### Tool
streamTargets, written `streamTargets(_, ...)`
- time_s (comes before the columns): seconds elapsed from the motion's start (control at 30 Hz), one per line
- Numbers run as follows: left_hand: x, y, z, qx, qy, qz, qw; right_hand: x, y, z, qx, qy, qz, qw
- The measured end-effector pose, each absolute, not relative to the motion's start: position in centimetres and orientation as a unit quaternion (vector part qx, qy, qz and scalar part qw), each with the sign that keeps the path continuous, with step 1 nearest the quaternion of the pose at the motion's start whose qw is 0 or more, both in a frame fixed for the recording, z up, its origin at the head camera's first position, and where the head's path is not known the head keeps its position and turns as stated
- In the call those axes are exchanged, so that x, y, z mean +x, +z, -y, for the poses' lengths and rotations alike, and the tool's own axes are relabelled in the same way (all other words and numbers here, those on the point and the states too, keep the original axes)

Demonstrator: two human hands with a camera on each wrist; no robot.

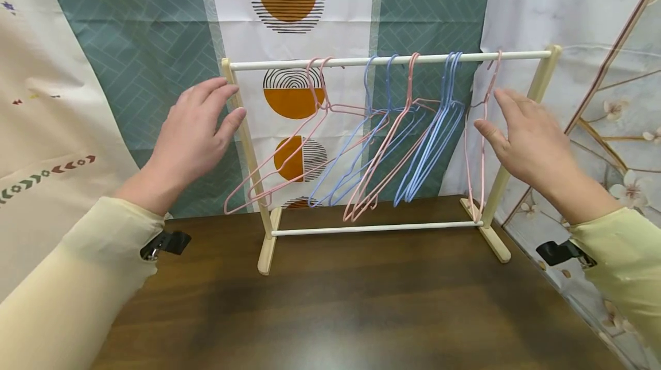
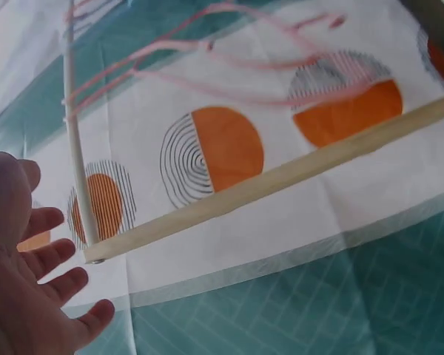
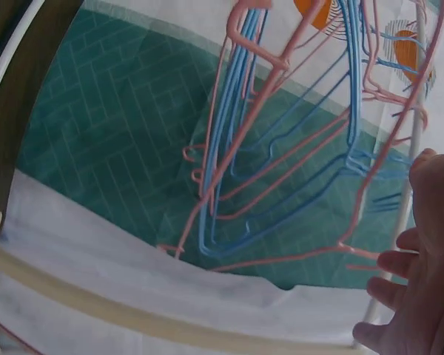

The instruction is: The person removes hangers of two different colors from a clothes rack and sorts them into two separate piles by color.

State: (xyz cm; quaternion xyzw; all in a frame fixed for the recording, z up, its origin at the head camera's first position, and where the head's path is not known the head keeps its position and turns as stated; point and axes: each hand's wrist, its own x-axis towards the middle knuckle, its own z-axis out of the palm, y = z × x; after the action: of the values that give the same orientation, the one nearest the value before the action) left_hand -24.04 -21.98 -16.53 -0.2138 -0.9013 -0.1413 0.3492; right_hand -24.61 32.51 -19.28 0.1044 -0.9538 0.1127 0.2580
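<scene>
A small clothes rack with a white top rail (image 1: 356,62) and pale wooden posts stands on the table. Pink hangers (image 1: 411,80) and blue hangers (image 1: 448,83) hang along the rail in groups, pink also at both ends. My left hand (image 1: 193,126) is raised beside the left post (image 1: 248,140), fingers extended and nothing held; the left wrist view shows the fingers (image 2: 52,255) spread apart near the rail's end. At the other side my right hand (image 1: 534,140) is up close to the rightmost pink hanger (image 1: 483,152), likewise holding nothing. Whether it touches that hanger I cannot tell.
A dark brown wooden table (image 1: 330,301) spreads in front of the rack. A white lower bar (image 1: 377,228) joins the rack's feet near the tabletop. Behind hangs a green and white patterned cloth (image 1: 144,71); a flowered cloth (image 1: 625,129) covers the right side.
</scene>
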Motion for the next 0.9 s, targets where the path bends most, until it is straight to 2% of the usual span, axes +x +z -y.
streamTargets(0.2, -26.9, -13.7, 20.7, -0.211, -0.122, 0.905, 0.349, -25.4, -20.1, -32.1, 0.090, 0.139, 0.950, 0.265)
streamTargets(0.43, -29.9, -11.2, 20.5, -0.183, -0.111, 0.922, 0.324, -26.0, -20.9, -31.7, 0.049, 0.200, 0.949, 0.240)
streamTargets(0.73, -33.3, -9.1, 20.5, -0.155, -0.138, 0.945, 0.253, -26.9, -21.1, -32.1, 0.029, 0.344, 0.925, 0.159)
streamTargets(0.9, -34.3, -8.9, 20.2, -0.171, -0.124, 0.950, 0.231, -27.5, -20.8, -32.1, 0.025, 0.357, 0.920, 0.160)
